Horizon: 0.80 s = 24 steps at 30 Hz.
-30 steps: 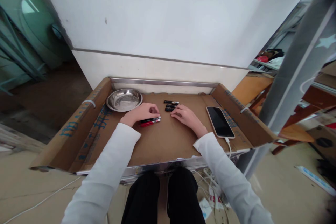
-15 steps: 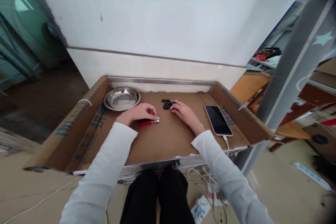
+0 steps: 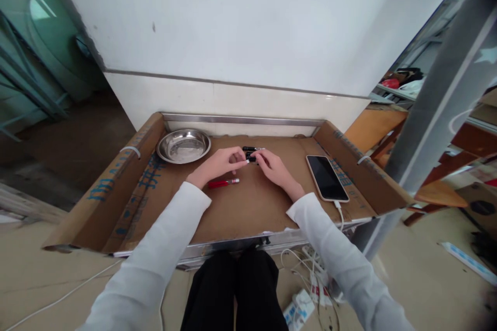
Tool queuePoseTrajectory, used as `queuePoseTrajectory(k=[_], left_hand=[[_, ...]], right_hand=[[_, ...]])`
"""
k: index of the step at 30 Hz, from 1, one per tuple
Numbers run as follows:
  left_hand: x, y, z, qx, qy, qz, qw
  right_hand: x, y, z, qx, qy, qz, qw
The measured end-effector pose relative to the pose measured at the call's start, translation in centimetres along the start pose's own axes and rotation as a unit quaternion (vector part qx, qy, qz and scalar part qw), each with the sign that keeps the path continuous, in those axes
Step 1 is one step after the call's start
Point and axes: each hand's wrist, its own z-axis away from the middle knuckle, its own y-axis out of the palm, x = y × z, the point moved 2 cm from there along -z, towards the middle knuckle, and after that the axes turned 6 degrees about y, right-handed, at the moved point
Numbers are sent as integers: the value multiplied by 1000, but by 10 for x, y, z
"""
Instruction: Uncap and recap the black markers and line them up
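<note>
My left hand (image 3: 225, 162) is pinched closed over the middle of the cardboard surface (image 3: 248, 207). A pale tip shows at its fingertips; the rest of what looks like a black pen is hidden by the hand. Facing it, my right hand (image 3: 275, 168) has thumb and fingers closed at the black pens (image 3: 251, 155), which lie close together and are partly covered by the fingers. Just behind them another black pen (image 3: 253, 148) with a silvery end lies flat. A red pen (image 3: 222, 183) with a pale end rests below my left hand, apart from it.
A round steel dish (image 3: 184, 146) stands at the back left. On the right lies a smartphone (image 3: 327, 178) with a white charging cable (image 3: 340, 211). Raised cardboard sides (image 3: 116, 181) bound the surface left and right; a tiled wall (image 3: 248, 98) rises behind.
My left hand has moved right and slightly away from me, close to my right hand. The black pen beside the red one has left its place. The red pen stays put.
</note>
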Motion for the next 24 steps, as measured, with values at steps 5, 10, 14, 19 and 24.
queuePoseTrajectory(k=[5, 10, 14, 19, 24], left_hand=[[-14, 5, -4, -71, 100, -66, 990], [-12, 4, -6, -141, 124, -82, 979], [-12, 2, -7, -226, 111, -24, 968], [-15, 2, -9, -266, 82, 101, 955], [-17, -3, -9, -319, 74, 146, 934]], right_hand=[[0, 15, -5, 50, 91, -254, 962], [-3, 15, -9, 51, 148, -414, 897], [-7, 6, -10, 16, 212, -505, 837], [-7, 6, -10, 104, 288, -550, 777], [-6, 5, -10, 147, 286, -570, 756]])
